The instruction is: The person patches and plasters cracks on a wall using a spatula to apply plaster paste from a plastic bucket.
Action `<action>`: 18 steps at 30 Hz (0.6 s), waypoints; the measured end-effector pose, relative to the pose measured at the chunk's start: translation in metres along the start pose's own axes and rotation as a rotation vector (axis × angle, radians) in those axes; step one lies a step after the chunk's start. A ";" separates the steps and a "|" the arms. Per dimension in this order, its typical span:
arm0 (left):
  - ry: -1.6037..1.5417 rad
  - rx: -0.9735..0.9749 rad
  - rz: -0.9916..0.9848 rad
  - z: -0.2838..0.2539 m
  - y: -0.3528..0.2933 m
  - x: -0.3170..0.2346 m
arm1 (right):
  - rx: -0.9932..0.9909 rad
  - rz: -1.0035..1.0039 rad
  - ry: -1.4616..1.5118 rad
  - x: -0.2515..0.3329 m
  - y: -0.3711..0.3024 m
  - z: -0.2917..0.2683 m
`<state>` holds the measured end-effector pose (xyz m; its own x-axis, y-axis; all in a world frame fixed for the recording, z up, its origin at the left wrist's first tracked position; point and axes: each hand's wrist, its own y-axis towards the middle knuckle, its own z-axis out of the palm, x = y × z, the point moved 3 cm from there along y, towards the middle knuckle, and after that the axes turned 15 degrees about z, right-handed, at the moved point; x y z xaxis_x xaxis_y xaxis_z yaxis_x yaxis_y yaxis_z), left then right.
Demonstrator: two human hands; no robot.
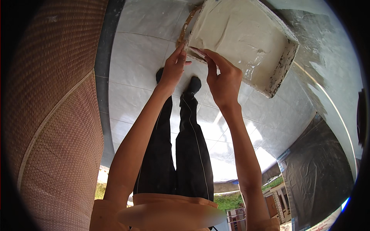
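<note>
A white tray with a stained, dark-spotted wall holds a smooth, cream-white paste. Both my hands meet over its near left corner. My left hand points upward, its fingers drawn together and whitened at the tips. From the right, my right hand bends toward it, fingers and thumb closed, fingertips also whitish. The two sets of fingertips almost touch. Something small may be between them, but I cannot make it out. Just beyond my left fingertips, a curved brown strip runs beside the tray.
I stand on grey floor tiles, my feet close below the tray. A woven brown panel rises at the left. On the right are a patchy grey wall and a black plastic sheet. Grass shows behind me.
</note>
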<state>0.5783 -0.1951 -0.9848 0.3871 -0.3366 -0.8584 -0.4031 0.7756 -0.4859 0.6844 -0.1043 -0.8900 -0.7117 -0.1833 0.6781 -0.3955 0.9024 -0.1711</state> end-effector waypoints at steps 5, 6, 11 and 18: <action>-0.010 -0.013 -0.003 0.000 -0.001 0.000 | 0.029 -0.002 -0.023 -0.002 0.001 0.003; -0.010 -0.013 -0.003 0.000 -0.002 -0.001 | 0.044 -0.002 -0.033 -0.003 0.002 0.003; -0.006 0.001 -0.016 -0.003 -0.003 0.000 | 0.086 -0.006 -0.033 0.004 0.008 -0.002; 0.038 0.015 -0.007 -0.008 -0.001 -0.002 | 0.305 0.107 0.093 -0.015 0.059 -0.016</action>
<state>0.5714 -0.1993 -0.9843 0.3580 -0.3624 -0.8606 -0.3879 0.7806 -0.4901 0.6811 -0.0420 -0.8989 -0.7079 -0.0447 0.7049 -0.4870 0.7538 -0.4412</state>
